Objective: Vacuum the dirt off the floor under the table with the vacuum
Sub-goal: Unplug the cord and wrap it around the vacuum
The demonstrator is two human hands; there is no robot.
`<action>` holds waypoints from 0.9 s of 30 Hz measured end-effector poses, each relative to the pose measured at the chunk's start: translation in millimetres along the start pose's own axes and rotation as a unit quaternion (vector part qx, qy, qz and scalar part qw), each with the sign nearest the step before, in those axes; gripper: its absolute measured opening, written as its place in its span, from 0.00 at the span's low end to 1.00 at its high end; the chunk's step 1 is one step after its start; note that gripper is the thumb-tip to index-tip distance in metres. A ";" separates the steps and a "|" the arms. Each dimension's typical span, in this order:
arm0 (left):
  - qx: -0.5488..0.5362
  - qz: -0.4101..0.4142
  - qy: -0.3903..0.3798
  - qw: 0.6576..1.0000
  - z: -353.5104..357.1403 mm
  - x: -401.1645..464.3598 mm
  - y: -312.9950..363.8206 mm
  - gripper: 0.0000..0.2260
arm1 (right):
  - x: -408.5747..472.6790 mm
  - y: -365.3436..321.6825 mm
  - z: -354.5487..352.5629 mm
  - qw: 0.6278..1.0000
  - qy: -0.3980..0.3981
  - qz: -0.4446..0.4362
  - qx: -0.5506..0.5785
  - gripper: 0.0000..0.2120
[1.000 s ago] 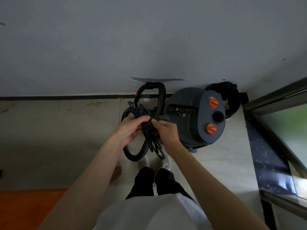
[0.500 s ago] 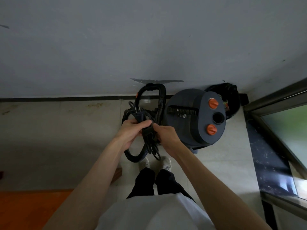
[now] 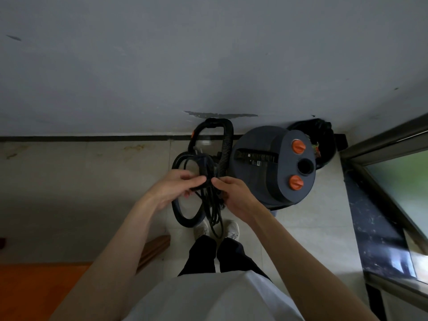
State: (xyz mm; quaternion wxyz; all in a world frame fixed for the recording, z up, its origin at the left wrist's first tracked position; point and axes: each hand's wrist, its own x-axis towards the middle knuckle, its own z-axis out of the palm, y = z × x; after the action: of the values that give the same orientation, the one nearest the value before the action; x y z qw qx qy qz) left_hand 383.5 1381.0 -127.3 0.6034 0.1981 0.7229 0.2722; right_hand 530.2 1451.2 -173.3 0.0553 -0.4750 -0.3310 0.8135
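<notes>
Vacuum (image 3: 273, 167) dark grey drum, orange knobs, coiled black hose (image 3: 185, 212)

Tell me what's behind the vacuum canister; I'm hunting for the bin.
Behind the vacuum canister, a black-lined bin stands by the wall. Its lower part is hidden.

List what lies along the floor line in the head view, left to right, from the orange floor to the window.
Orange floor patch → left hand → bundled cord → right hand → vacuum canister → black bin → window frame.
</notes>
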 end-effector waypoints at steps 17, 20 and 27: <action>0.177 0.111 0.098 0.973 9.3 -19.2 -12.6 0.11 | -8.3 -0.9 8.0 0.959 0.040 -0.114 -0.257 0.09; 0.209 0.139 0.103 0.962 7.8 -24.8 -13.4 0.11 | -9.4 -0.7 9.1 0.958 0.030 -0.119 -0.258 0.09; 0.269 0.184 0.087 0.941 4.0 -34.3 -17.2 0.11 | -9.8 -3.8 9.9 0.956 0.012 -0.123 -0.268 0.13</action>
State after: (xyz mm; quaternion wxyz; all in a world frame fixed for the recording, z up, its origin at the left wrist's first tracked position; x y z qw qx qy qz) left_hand 394.8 1347.2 -112.5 0.4013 0.4587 0.7697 0.1900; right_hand 526.6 1445.4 -160.5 0.0299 -0.4375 -0.5919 0.6763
